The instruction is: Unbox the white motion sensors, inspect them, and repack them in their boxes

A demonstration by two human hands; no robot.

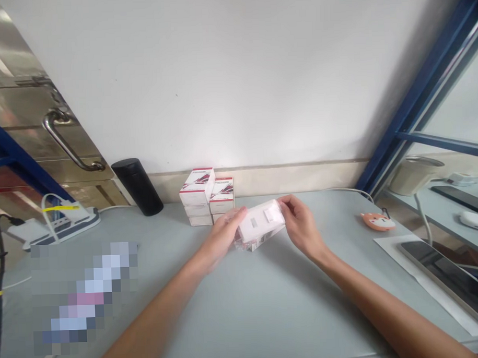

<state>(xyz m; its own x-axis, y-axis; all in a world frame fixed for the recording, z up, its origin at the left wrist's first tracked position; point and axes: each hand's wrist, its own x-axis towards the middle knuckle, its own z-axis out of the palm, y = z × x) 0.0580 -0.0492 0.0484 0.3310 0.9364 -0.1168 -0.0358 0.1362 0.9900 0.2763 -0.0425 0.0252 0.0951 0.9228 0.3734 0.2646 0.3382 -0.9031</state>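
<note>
Left hand (224,230) part-closed on, right hand (300,224) pinching, opposite ends of one white box (256,223); slippery plastic wrap (241,245) could cause a drop.

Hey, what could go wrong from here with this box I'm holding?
The loose clear plastic around the white box might slide under your left hand and right hand, letting it slip. Your left hand also appears close to the stacked boxes, so a bump could topple them.

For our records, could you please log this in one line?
left hand: holding wrapped box | right hand: at its corner | stacked boxes: behind
</note>
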